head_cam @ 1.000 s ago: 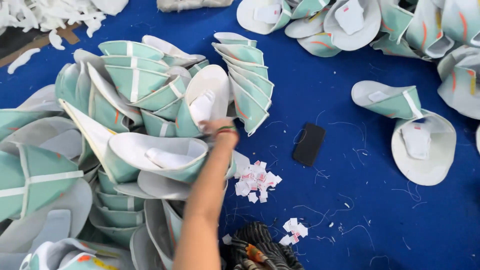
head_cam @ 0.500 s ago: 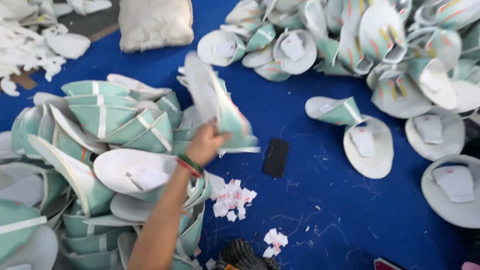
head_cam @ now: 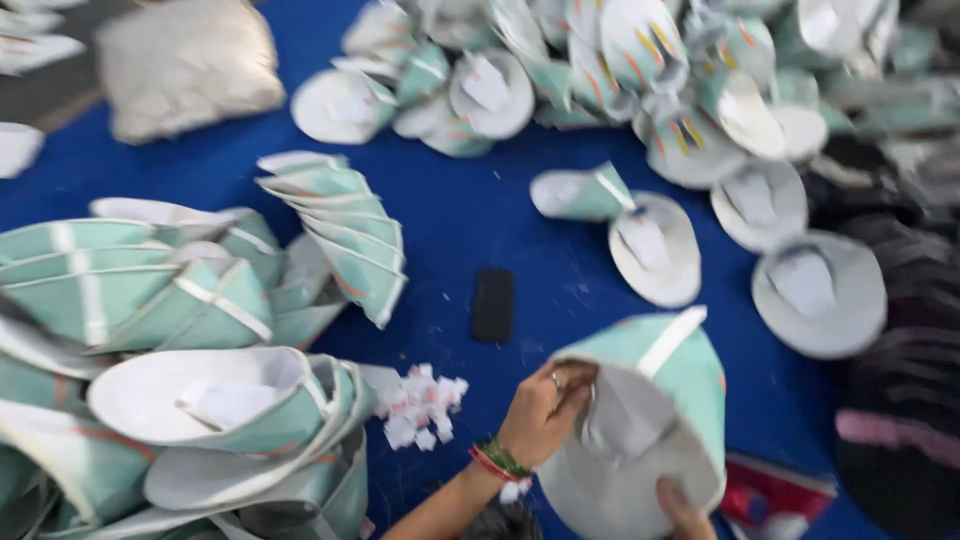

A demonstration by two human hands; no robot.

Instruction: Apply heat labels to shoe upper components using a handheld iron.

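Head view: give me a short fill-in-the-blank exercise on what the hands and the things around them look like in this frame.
1. Both hands, the left hand and the right hand, hold one mint-green and white fabric ____.
2. The flat black rectangular object lies on the ____ cloth surface.
3. The small white paper scraps lie to the ____ of the left hand in the picture.

Missing words: hat; blue; left

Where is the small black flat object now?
In the head view, the black flat object lies on the blue surface, centre, right of the stacked green pieces.
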